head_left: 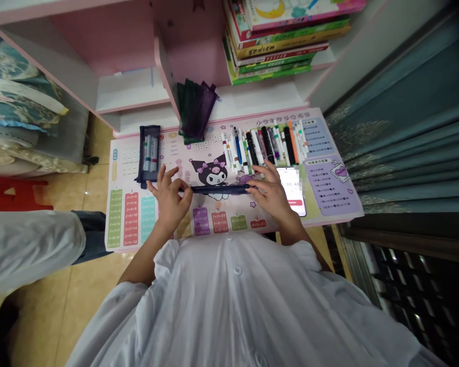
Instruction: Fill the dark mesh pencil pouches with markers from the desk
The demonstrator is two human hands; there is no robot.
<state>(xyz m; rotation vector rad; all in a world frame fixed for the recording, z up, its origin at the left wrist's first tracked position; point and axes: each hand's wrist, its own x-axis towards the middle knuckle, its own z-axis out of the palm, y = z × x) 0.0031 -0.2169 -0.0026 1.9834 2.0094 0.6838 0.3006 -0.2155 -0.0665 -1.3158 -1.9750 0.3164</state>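
Observation:
A dark blue zippered pouch (pixel 220 189) is stretched level between my two hands over the desk mat, seen nearly edge-on as a narrow strip. Its left end is pinched between the thumb and finger of my left hand (pixel 171 198), the other fingers raised. My right hand (pixel 270 192) pinches the right end. Whether anything is inside the pouch cannot be made out. Left of my left hand lies a similar dark blue mesh pouch (pixel 150 173) with several markers (pixel 150 153) showing through. Beyond my right hand, several loose pens and markers (pixel 265 145) lie in a row.
A phone with a lit timer (pixel 294 191) lies right of my right hand. Green and purple mesh pouches (pixel 199 109) are piled at the desk's back, below a shelf with stacked books (pixel 271 46). A person's sleeve (pixel 34 247) is at the left; a curtain (pixel 405 117) hangs right.

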